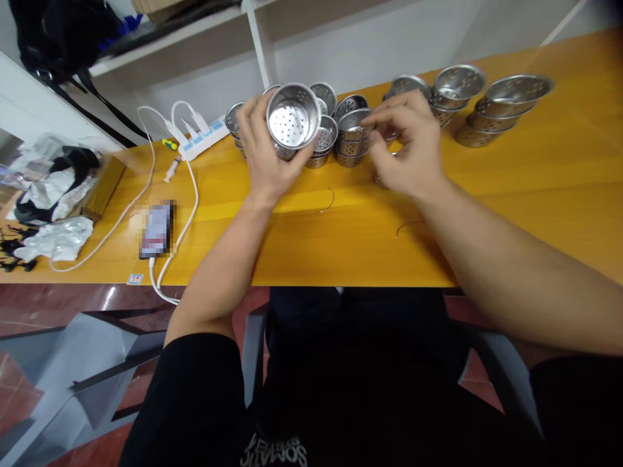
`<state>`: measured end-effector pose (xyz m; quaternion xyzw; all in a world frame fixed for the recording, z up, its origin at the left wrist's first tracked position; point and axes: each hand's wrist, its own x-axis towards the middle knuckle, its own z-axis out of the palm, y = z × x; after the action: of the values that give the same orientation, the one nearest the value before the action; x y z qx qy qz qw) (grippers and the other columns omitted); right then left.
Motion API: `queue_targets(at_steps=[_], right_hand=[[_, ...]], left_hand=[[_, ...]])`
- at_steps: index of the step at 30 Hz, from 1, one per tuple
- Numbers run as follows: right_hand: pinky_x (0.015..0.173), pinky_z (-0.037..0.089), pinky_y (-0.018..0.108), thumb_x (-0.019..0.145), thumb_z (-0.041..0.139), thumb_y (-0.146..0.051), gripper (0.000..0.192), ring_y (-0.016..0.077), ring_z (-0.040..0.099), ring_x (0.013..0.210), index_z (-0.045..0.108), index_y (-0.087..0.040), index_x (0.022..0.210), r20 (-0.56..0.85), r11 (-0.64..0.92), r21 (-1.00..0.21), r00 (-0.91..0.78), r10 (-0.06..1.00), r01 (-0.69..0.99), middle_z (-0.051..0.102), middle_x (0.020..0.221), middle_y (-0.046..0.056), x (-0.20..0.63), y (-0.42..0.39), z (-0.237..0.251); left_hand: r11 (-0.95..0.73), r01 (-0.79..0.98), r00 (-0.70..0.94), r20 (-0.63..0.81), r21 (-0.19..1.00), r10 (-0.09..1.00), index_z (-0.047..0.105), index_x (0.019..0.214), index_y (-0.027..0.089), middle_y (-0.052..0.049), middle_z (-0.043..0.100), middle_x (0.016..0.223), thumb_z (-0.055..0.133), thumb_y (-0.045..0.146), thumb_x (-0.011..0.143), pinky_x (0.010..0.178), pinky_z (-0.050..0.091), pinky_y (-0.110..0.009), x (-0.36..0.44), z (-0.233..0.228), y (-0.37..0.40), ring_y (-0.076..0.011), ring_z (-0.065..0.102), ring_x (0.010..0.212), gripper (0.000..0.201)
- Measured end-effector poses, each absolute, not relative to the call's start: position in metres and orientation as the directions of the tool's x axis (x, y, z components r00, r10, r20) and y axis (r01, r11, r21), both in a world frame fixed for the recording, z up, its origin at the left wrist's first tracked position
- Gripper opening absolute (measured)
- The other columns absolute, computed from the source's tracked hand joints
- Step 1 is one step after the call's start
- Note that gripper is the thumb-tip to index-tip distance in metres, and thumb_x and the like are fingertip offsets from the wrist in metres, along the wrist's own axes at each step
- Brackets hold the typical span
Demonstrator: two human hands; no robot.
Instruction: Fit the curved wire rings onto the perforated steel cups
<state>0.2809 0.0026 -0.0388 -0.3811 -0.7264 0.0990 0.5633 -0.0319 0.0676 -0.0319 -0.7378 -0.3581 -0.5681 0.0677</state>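
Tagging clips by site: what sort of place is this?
Likely a small workshop or assembly bench, not a kitchen: many perforated steel cups stacked on an orange worktable, loose wire pieces, and a power strip with a charging phone.

I see a yellow counter (535, 194). On it: stacked perforated steel cups (350, 126), more stacks (479, 107) at right, two bent wires (328, 201), phone (157, 228), power strip (202, 136), white cables (189, 194), crumpled bags (58, 237).

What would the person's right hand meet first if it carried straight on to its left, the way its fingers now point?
Most likely the stack of perforated metal cups just beyond the right hand; its fingertips already look close to the top cup's rim. Depth is hard to judge, so contact cannot be ruled out.
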Motion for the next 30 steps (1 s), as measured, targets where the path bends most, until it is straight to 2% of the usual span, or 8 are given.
queue_targets(at_steps=[2,5,11,18,20,22,26,30], right_hand=[[0.111,0.067,0.061,0.118,0.081,-0.059,0.023,0.0376,0.073,0.129,0.085,-0.038,0.127,0.717,0.665,-0.591,-0.08,0.693,0.457,0.077,0.145,0.017,0.28,0.002,-0.039],[0.112,0.066,0.061,0.116,0.083,-0.061,0.023,0.0386,0.072,0.131,0.084,-0.04,0.127,0.673,0.634,-0.627,-0.095,0.733,0.454,0.078,0.145,0.014,0.278,0.0,-0.038],[0.103,0.066,0.06,0.119,0.082,-0.053,0.017,0.035,0.074,0.112,0.086,-0.038,0.125,0.736,0.688,-0.562,-0.103,0.67,0.459,0.08,0.132,0.015,0.278,0.003,-0.043],[0.098,0.071,0.057,0.121,0.072,-0.038,0.016,0.0338,0.079,0.109,0.087,-0.033,0.125,0.759,0.711,-0.477,-0.166,0.629,0.517,0.082,0.119,0.012,0.28,0.007,-0.046],[0.103,0.072,0.058,0.122,0.071,-0.039,0.018,0.0348,0.079,0.114,0.087,-0.033,0.126,0.723,0.676,-0.49,-0.177,0.668,0.551,0.083,0.123,0.013,0.28,0.006,-0.045],[0.107,0.072,0.061,0.123,0.07,-0.042,0.02,0.0368,0.079,0.118,0.087,-0.033,0.128,0.685,0.636,-0.503,-0.179,0.706,0.585,0.084,0.127,0.014,0.279,0.005,-0.044],[0.109,0.071,0.061,0.123,0.067,-0.038,0.021,0.0379,0.079,0.119,0.088,-0.032,0.126,0.683,0.645,-0.51,-0.188,0.706,0.569,0.085,0.126,0.015,0.28,0.002,-0.042],[0.114,0.068,0.056,0.121,0.067,-0.031,0.02,0.0344,0.079,0.119,0.087,-0.028,0.125,0.651,0.627,-0.521,-0.206,0.731,0.579,0.086,0.125,0.015,0.277,-0.003,-0.036]], left_hand=[[-0.685,0.674,0.042,0.911,0.277,0.409,0.042,0.175,0.039,-0.012,0.061,0.176,0.074,0.103,0.101,0.161,0.029,-0.056,-0.048,-0.022,0.075,-0.0345,0.043,0.176,0.103],[-0.516,0.781,0.01,0.819,0.352,0.574,0.011,0.19,0.037,0.01,0.047,0.198,0.052,0.094,0.121,0.169,-0.001,-0.045,-0.075,-0.012,0.085,-0.0154,0.004,0.194,0.098],[-0.44,0.749,-0.041,0.697,0.496,0.716,0.01,0.191,0.038,0.021,0.056,0.193,0.031,0.099,0.122,0.169,-0.016,-0.045,-0.114,-0.027,0.124,-0.0095,-0.016,0.196,0.095],[-0.77,0.528,0.134,0.86,0.358,0.492,0.02,0.195,0.044,0.017,0.073,0.185,0.04,0.096,0.12,0.164,-0.013,-0.027,-0.138,-0.055,0.161,0.0197,-0.02,0.192,0.094],[-0.839,0.482,0.419,0.774,0.254,0.475,0.031,0.193,0.041,0.014,0.077,0.182,0.049,0.108,0.109,0.166,-0.009,-0.029,-0.144,-0.053,0.15,0.014,-0.018,0.196,0.109],[-0.837,0.489,0.497,0.712,0.243,0.497,0.036,0.191,0.041,0.012,0.079,0.179,0.058,0.118,0.096,0.166,0.0,-0.032,-0.148,-0.053,0.147,0.0071,-0.01,0.2,0.124],[-0.689,0.555,-0.078,0.854,0.466,0.514,0.014,0.191,0.038,0.007,0.058,0.197,0.047,0.117,0.103,0.162,0.021,-0.048,-0.14,-0.072,0.183,-0.0078,0.032,0.186,0.123],[-0.665,0.595,-0.168,0.879,0.451,0.446,0.021,0.184,0.034,-0.001,0.057,0.19,0.039,0.123,0.098,0.155,0.032,-0.05,-0.13,-0.091,0.223,-0.0143,0.039,0.175,0.126]])
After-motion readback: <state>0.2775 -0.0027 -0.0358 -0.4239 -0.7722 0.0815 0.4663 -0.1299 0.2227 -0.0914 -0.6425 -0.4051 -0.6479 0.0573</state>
